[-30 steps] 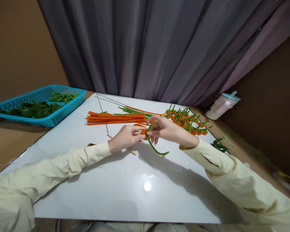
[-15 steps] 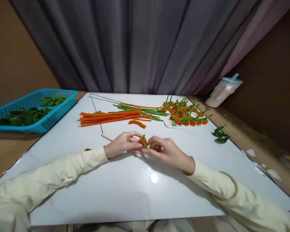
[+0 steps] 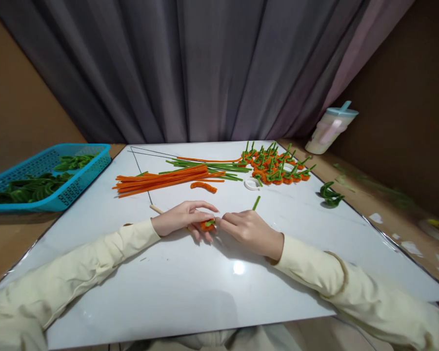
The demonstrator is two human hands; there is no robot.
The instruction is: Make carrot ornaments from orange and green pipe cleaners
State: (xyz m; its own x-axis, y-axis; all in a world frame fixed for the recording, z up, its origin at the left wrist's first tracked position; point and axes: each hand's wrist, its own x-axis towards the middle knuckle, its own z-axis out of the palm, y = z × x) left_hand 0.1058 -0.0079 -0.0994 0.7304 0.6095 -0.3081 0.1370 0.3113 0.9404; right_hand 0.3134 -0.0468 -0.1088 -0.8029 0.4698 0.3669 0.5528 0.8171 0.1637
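My left hand (image 3: 185, 218) holds a small orange and green fuzzy piece (image 3: 208, 224) between thumb and fingers, low over the white table. Just right of it is my right hand (image 3: 247, 231), its fingers closed near the piece's green part. Beyond its knuckles a short green stem (image 3: 256, 203) sticks up; its lower end is hidden. A thin wooden stick (image 3: 155, 209) lies partly under my left hand. Behind the hands are a bundle of orange fuzzy sticks (image 3: 161, 179), green sticks (image 3: 219, 166) and a curled orange piece (image 3: 204, 186).
Several orange pieces with green stems (image 3: 274, 168) stand at the back right beside a white ring (image 3: 252, 184). Green curled pieces (image 3: 329, 194) lie near the right edge. A blue basket (image 3: 78, 187) stands left, a lidded cup (image 3: 331, 129) back right.
My right hand has closed by the piece, whose green part now lies lower instead of standing up. A green stem shows behind my right hand. The whole view has shifted slightly.
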